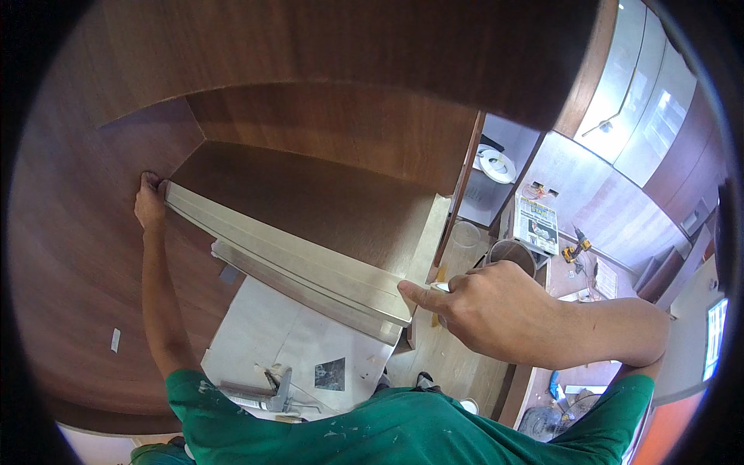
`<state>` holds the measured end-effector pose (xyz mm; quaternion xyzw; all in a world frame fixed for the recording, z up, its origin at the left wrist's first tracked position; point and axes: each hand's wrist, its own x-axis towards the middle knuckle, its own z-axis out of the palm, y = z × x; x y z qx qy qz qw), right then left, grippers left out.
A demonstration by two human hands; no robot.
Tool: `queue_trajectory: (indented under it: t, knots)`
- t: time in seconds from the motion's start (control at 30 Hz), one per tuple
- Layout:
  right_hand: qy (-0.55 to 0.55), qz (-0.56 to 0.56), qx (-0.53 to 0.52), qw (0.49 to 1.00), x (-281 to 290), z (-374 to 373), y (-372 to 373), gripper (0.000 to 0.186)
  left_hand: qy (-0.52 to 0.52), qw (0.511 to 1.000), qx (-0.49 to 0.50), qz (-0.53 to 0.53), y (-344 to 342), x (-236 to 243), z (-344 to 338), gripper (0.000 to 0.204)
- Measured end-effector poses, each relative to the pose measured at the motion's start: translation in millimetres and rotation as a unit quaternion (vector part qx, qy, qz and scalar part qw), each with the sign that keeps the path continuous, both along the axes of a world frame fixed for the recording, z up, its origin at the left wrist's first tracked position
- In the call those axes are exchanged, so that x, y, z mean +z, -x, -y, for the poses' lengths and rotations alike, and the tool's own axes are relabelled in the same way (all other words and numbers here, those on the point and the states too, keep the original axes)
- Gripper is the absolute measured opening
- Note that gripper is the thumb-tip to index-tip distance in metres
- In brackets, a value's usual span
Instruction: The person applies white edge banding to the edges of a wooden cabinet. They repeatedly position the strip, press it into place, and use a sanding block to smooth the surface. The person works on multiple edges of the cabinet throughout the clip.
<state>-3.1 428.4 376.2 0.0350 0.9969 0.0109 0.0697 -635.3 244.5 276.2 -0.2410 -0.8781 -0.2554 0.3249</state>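
A long pale strip (287, 252), which looks like masking tape, covers the front edge of a brown wooden shelf (310, 194) inside a cabinet. At its far left end, against the wooden side panel, my left hand (150, 203) has its fingers bent and pressed together; what they hold, if anything, is hidden. Over the near right end my right hand (504, 314) stretches its index finger onto the strip, the other fingers curled. A small white thing (439, 287) pokes out from that hand, too little of it showing to name. More pale covering (428, 240) runs along the shelf's right edge.
Below the shelf is a white-covered surface (267, 318) with a caulking gun (283, 397) and a dark square piece (330, 374). Rightward stand a bucket (511, 254), a newspaper (536, 226) and a yellow drill (576, 246) on a cluttered counter. Dark wood overhangs the shelf.
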Motion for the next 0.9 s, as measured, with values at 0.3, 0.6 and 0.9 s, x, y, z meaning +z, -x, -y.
queue_trajectory:
  t: [0.3,0.6,0.9]
  knots:
    - [0.0,0.004,-0.007,1.0,4.6,2.8,-1.2,0.055,0.005,1.0,0.011,0.016,0.1,0.6,0.2,0.031]
    - [0.007,0.001,-0.002,1.0,-2.9,-1.1,-3.4,0.06,0.001,1.0,0.014,0.018,-7.4,2.7,-3.8,0.03]
    - [-0.01,-0.054,0.003,0.998,-8.7,-0.6,-5.7,0.061,0.092,0.993,0.071,0.007,-1.7,12.4,-1.4,0.032]
